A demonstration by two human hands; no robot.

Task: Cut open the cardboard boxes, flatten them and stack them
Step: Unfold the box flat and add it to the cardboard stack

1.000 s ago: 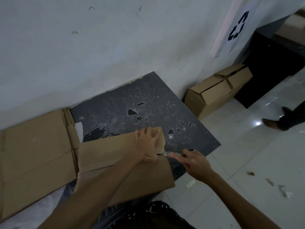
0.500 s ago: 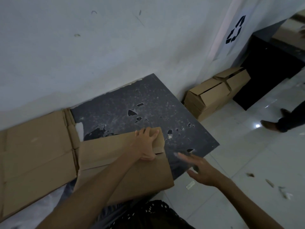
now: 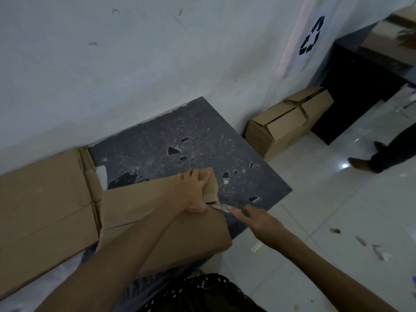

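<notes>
The brown rectangular cardboard box (image 3: pixel 135 199) lies on the dark speckled desk (image 3: pixel 202 140), its long axis running left to right and its taped end facing right. The left hand (image 3: pixel 193 190) has its grip clasped over that end's flap. The right hand (image 3: pixel 254 219) pinches a small silver-bladed knife (image 3: pixel 221 207), with the tip pointing left into the seam.
</notes>
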